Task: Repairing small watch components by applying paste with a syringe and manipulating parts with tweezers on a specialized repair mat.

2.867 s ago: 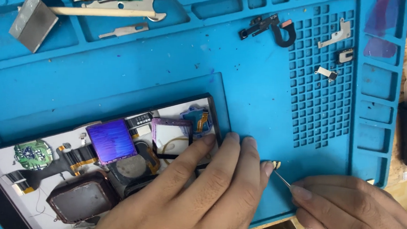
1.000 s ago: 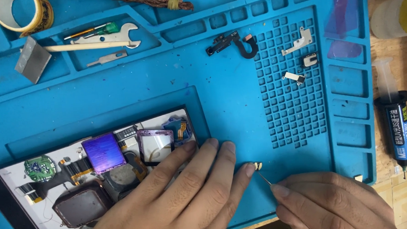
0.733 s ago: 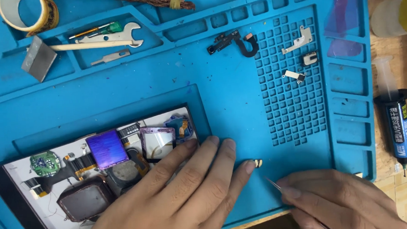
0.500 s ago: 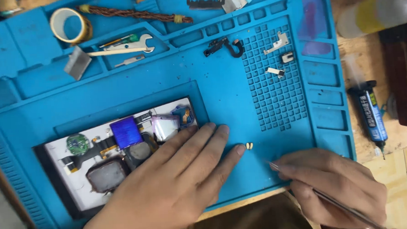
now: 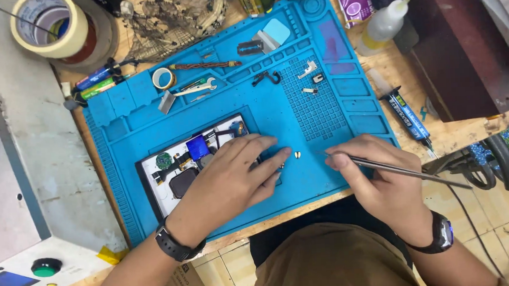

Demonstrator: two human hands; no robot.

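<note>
The left hand [image 5: 227,179] lies flat, palm down, on the opened device [image 5: 177,170], which rests on the blue work mat [image 5: 302,175] in its near left part. The fingers are spread and open; they press on the device and close around nothing. The fingertips reach past the right edge of the device, and a tiny part [image 5: 282,166] lies at one fingertip.

The right hand [image 5: 378,180] is at the near right edge of the mat. Its grip is closed on thin metal tweezers [image 5: 407,171], held like a pen, with the tip pointing left. Two small brass parts [image 5: 297,154] lie on the mat between the two hands, just beside the left fingertips and near the tweezers tip, but not touching it.

The mat lies on a wooden desk [image 5: 457,128].
</note>
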